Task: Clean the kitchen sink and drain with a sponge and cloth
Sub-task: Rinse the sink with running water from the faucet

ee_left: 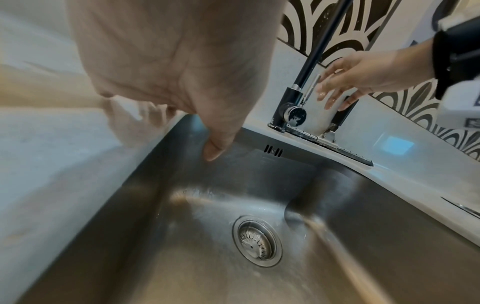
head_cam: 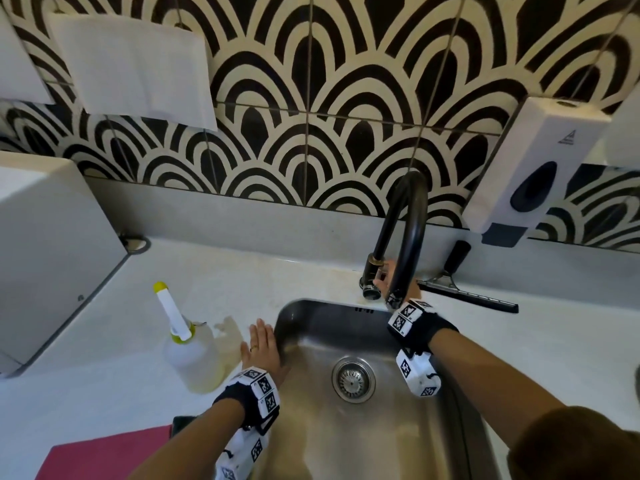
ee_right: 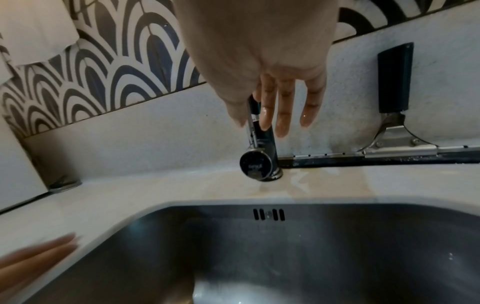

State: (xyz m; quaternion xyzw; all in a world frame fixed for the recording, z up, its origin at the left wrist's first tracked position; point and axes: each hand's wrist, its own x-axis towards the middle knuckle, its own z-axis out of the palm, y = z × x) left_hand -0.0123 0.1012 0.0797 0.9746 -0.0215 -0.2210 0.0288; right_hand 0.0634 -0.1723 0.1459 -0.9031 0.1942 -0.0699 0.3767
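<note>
The steel sink [head_cam: 460,427] fills the middle of the head view, its round strainer drain [head_cam: 353,377] in the floor. My left hand [head_cam: 260,336] lies flat, fingers straight, on the counter at the sink's left rim, thumb [ee_left: 214,148] hanging over the edge. My right hand [head_cam: 383,276] reaches behind the black arched tap [head_cam: 410,223]. Its wet fingers [ee_right: 283,115] are straight beside the tap's lever [ee_right: 251,121], thumb and forefinger either side of it. A pink cloth [head_cam: 104,455] lies on the counter at the near left. No sponge shows.
A squeeze bottle [head_cam: 190,358] with a yellow-tipped nozzle stands left of my left hand. A squeegee [head_cam: 464,294] lies behind the sink on the right. A soap dispenser [head_cam: 533,174] and paper towels [head_cam: 135,64] hang on the tiled wall. A white appliance [head_cam: 45,254] stands far left.
</note>
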